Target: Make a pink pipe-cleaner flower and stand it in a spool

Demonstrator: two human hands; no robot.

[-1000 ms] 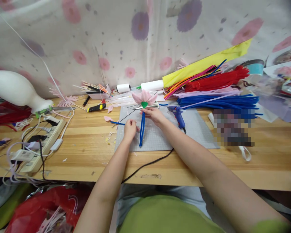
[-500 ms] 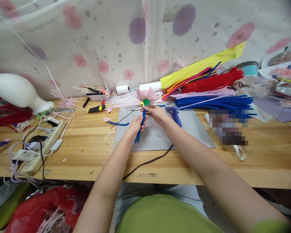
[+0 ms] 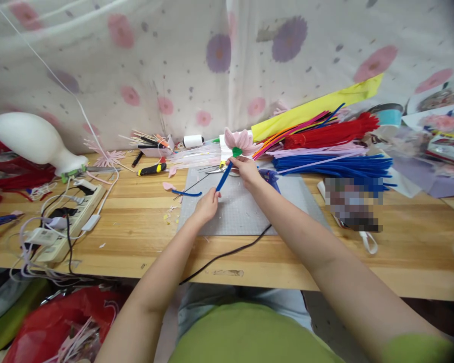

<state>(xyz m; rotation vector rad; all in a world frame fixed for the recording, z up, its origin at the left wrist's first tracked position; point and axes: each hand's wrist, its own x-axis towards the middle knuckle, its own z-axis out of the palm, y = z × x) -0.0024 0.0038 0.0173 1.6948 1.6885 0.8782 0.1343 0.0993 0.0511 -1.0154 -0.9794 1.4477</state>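
Observation:
A pink flower (image 3: 239, 141) with a green base tops a blue stem (image 3: 224, 178) that slants down to the left. My right hand (image 3: 243, 168) pinches the stem just under the green base. Lower down, my left hand (image 3: 208, 204) is closed round the stem's bottom end. Both hands are above a grey cutting mat (image 3: 242, 212). Scissors (image 3: 216, 170) lie behind the stem, partly hidden. A blue glue gun (image 3: 269, 176) rests beyond my right wrist. Left of the stem, a pink petal with a blue stalk (image 3: 187, 193) lies at the mat's edge.
Bundles of blue (image 3: 329, 167) and red pipe cleaners (image 3: 336, 130) lie at the back right. A yellow-black cutter (image 3: 152, 169), a power strip (image 3: 73, 227) with tangled cables and a white foam head (image 3: 34, 138) stand left. A black cable (image 3: 227, 257) crosses the table front.
The flower has moved slightly right and tilted, its stem now slanting. My left hand has moved down and left along the stem, whose loose lower strands no longer show.

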